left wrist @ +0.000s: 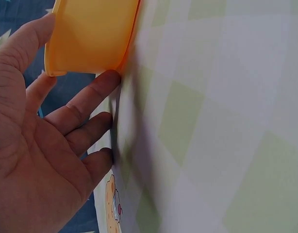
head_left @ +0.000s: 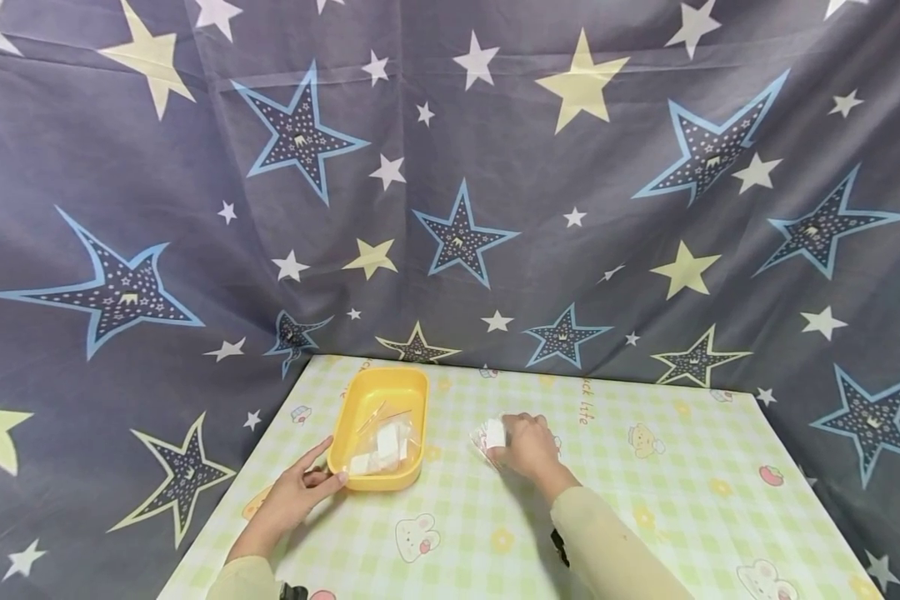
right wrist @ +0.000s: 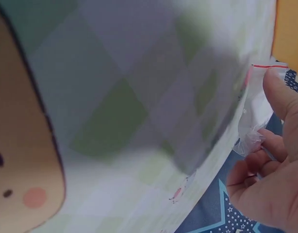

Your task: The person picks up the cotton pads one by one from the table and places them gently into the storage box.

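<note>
A yellow plastic tray (head_left: 385,377) sits at the left of the table, with several small clear zip bags (head_left: 387,442) with white labels lying inside. My left hand (head_left: 297,494) holds its near-left corner, thumb at the near wall and fingers along the left side. In the left wrist view, the left hand's fingertips touch the tray's wall (left wrist: 91,39). To the right of the tray, my right hand (head_left: 531,447) pinches a clear zip bag (right wrist: 256,104) with a red seal line, low over the tablecloth. A white label (head_left: 493,433) shows beside the thumb; the bag's contents are unclear.
A green-and-white checked tablecloth (head_left: 510,533) with printed animals and flowers covers the table. Behind and at both sides hangs a dark curtain (head_left: 450,133) patterned with stars. The right forearm's sleeve (head_left: 607,542) crosses the near side of the table.
</note>
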Tool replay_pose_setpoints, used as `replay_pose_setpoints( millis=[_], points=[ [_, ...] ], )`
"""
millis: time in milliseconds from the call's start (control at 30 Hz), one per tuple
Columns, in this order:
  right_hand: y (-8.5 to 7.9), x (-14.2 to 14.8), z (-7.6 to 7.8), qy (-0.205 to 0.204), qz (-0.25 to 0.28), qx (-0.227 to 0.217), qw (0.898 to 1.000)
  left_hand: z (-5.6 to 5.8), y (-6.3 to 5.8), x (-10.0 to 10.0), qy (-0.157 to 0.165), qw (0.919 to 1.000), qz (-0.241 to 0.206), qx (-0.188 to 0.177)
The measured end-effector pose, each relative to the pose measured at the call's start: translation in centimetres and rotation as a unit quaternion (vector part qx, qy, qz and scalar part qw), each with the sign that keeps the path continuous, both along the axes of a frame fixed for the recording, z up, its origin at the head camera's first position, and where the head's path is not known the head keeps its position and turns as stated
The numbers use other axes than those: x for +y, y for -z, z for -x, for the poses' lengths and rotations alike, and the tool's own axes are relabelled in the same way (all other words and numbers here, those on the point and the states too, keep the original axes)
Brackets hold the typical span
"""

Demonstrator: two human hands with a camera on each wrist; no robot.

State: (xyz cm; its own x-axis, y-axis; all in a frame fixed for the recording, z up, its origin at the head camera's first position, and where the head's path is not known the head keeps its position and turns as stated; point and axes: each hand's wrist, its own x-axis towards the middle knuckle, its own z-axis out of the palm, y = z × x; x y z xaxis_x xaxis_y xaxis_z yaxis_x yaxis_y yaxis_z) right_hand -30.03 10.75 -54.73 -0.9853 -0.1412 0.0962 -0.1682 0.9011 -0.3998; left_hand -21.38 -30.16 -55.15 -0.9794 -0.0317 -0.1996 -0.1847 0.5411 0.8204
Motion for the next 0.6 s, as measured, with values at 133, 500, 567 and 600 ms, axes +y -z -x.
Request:
replay_pose_setpoints(
  millis=[133, 500, 567, 600],
  points=[
    [-0.7, 0.2, 0.2, 0.009, 0.065, -0.013, 0.998, 0.0, 0.1, 0.0, -0.005, 1.0, -0.002, -0.004],
    [-3.4, 0.4, 0.3, -0.006, 0.229, -0.033, 0.973, 0.1, 0.2, 0.0, -0.007, 1.0, -0.003, -0.003],
    [-3.9, 0.3, 0.2, -0.009, 0.25, -0.036, 0.968, 0.1, 0.3, -0.1, -0.007, 1.0, -0.002, -0.003],
    [-4.2, 0.3, 0.1, -0.011, 0.261, -0.038, 0.965, 0.1, 0.3, -0.1, -0.007, 1.0, -0.002, -0.002]
  ],
)
